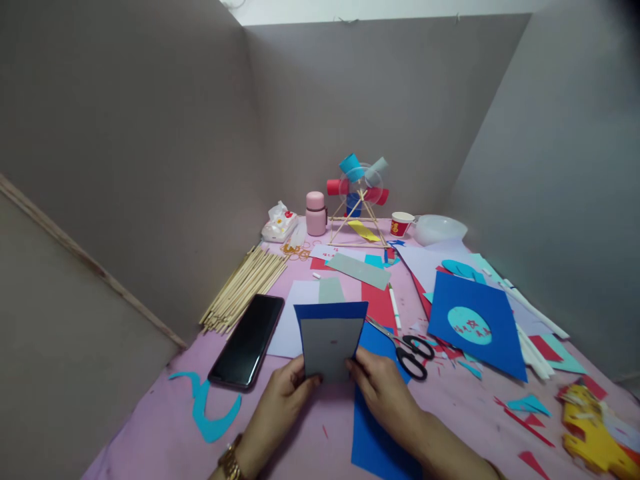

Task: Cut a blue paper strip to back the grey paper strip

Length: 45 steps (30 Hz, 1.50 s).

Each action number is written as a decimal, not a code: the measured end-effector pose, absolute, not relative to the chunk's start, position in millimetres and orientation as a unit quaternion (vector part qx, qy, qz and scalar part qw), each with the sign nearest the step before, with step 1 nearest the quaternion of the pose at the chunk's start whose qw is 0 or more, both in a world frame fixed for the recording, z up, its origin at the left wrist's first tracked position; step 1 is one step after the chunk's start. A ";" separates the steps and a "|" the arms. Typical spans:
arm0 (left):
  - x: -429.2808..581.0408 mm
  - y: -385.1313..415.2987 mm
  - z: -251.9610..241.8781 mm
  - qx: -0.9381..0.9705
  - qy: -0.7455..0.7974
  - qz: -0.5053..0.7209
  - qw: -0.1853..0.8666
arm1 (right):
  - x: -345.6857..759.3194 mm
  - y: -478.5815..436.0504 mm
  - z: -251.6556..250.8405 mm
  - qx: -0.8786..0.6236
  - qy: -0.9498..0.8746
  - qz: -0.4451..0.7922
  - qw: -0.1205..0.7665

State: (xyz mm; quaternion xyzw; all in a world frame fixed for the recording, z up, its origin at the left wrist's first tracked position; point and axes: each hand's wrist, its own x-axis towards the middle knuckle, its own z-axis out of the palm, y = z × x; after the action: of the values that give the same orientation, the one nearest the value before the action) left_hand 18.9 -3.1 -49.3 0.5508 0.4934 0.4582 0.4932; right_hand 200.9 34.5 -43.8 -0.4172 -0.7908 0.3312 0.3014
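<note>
In the head view, both hands hold up a grey paper sheet with a blue sheet behind it, whose top edge shows above the grey. My left hand pinches the lower left corner, thumb in front. At the lower right edge, my right hand grips it the same way. Under my right forearm lies a larger blue paper. Black-handled scissors rest just right of my right hand, blades pointing to the held paper. A black phone lies beyond my left hand.
Wooden sticks are piled at left. At the back stand a pink bottle, a stick-framed wheel with coloured paper cups, a paper cup and a plastic bowl. Right hold blue card, scraps and a yellow glue gun.
</note>
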 end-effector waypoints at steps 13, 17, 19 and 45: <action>17.5 -2.4 -48.4 0.568 0.509 0.436 0.478 | 200.3 35.4 -42.8 -0.415 -0.796 0.331 0.292; 17.3 -2.9 -48.4 0.568 0.505 0.435 0.483 | 201.0 35.4 -41.8 -0.419 -0.792 0.338 0.289; 17.0 -2.7 -48.9 0.567 0.505 0.434 0.484 | 201.6 35.9 -41.2 -0.415 -0.790 0.345 0.290; 56.7 8.2 -10.4 0.351 0.451 0.532 0.625 | 217.6 24.7 -36.9 -0.401 -0.627 0.617 0.256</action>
State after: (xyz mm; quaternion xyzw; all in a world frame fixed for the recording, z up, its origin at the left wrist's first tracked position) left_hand 56.7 8.2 -10.4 0.3512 0.4509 0.5319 0.6248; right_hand 217.6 24.7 -36.9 -0.4008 -0.6274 0.6166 0.2558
